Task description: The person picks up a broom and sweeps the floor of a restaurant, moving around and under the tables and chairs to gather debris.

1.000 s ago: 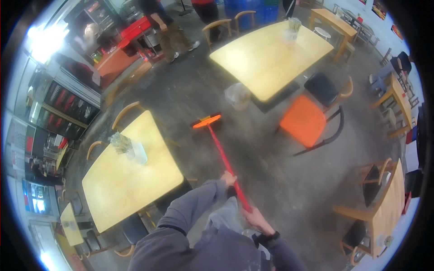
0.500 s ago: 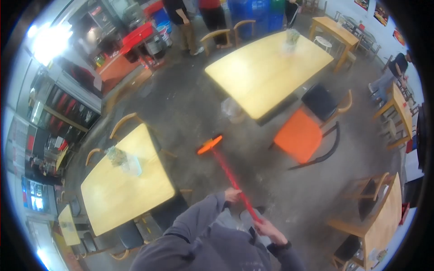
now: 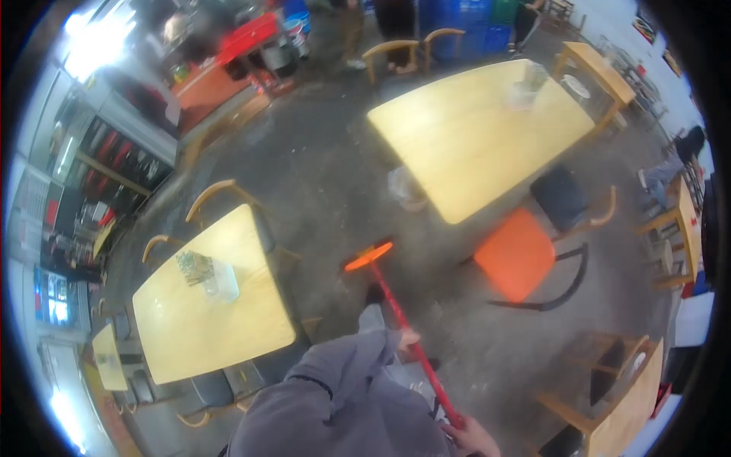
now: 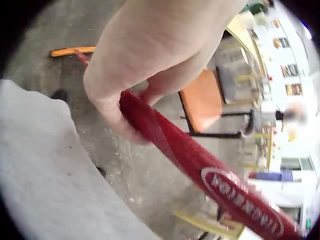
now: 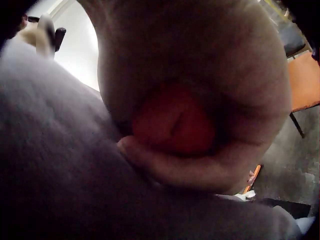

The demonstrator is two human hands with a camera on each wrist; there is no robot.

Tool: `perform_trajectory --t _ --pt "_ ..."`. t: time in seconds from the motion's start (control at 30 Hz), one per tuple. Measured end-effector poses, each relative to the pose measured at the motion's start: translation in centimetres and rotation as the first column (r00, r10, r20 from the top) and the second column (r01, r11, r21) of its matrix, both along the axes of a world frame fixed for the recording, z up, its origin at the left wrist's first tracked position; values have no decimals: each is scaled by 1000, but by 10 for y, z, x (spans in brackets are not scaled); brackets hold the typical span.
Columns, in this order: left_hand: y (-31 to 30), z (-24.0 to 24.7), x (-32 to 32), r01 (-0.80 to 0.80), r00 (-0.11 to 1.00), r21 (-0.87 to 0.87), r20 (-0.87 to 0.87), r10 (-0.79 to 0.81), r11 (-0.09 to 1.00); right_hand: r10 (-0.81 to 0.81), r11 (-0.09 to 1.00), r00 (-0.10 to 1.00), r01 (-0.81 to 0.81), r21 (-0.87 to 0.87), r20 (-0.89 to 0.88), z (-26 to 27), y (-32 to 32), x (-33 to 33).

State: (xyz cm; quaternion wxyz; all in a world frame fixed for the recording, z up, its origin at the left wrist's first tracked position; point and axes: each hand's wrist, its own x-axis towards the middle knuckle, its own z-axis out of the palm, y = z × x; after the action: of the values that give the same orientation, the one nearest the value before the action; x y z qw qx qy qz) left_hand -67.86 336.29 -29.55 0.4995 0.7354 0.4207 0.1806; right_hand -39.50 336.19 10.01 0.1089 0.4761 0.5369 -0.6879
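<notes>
A broom [image 3: 392, 303] with a red handle and an orange head [image 3: 368, 257] slants across the floor in front of me. Dark bristles show at the edge of the head, down at the grey floor. My left hand [image 3: 409, 340] grips the handle partway along; the left wrist view shows its fingers curled round the red shaft [image 4: 175, 140], just ahead of a printed oval label. Further up, my right hand [image 3: 474, 438] holds the top end. In the right wrist view its fingers wrap round the rounded red handle end [image 5: 172, 122].
A pale table [image 3: 213, 320] with chairs stands left, a larger table [image 3: 472, 129] ahead. Beside that are an orange chair [image 3: 516, 255] and a clear-lined bin [image 3: 407, 189]. Another wooden table [image 3: 628, 400] is at lower right. People stand in the background.
The broom head has come back nearer to my body, and both hands have drawn down and to the right with the handle. A foot now shows beside the broom.
</notes>
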Motion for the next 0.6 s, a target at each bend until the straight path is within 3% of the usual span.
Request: perform_trajectory --t 0.03,0.1,0.13,0.2,0.23,0.33,0.37,0.4,0.43,0.5,0.53,0.6 --pt "6 17 -8 -91 990 -190 91 110 978 -22 996 997 29 -87 77 11 16 -16" --pt "27 35 -33 -177 917 -547 209 339 818 -23 997 996 30 -75 87 12 37 -37" --pt "50 50 -49 -398 827 -673 30 561 624 -29 997 995 35 -68 90 13 48 -56" --pt "81 72 -70 -682 481 -730 -396 782 49 4 997 992 5 -72 124 20 73 -119" --pt "90 33 -91 -745 381 -666 -398 835 23 44 997 988 -34 -70 145 20 90 -152" --pt "127 39 -201 -882 221 -471 -465 857 -29 125 989 988 -117 -91 90 -40 119 -224" --pt "137 35 -240 -870 114 -484 -386 916 -95 113 987 993 -110 -115 23 -55 130 -256" --pt "146 35 -291 -822 276 -569 -357 893 26 95 985 995 -100 -139 -39 -67 143 -296" --pt "150 -25 -325 -942 193 -334 -427 883 45 101 986 993 -107 -131 -53 -80 153 -333" --pt "160 4 -400 -904 131 -420 -450 883 -80 68 986 987 -90 -143 -148 -118 163 -403" --pt "162 8 -430 -926 87 -359 -499 862 -114 28 984 974 -66 -164 -226 -140 164 -436" --pt "155 11 -458 -960 -4 -229 -560 828 -159 26 983 975 -65 -174 -221 -160 162 -497"
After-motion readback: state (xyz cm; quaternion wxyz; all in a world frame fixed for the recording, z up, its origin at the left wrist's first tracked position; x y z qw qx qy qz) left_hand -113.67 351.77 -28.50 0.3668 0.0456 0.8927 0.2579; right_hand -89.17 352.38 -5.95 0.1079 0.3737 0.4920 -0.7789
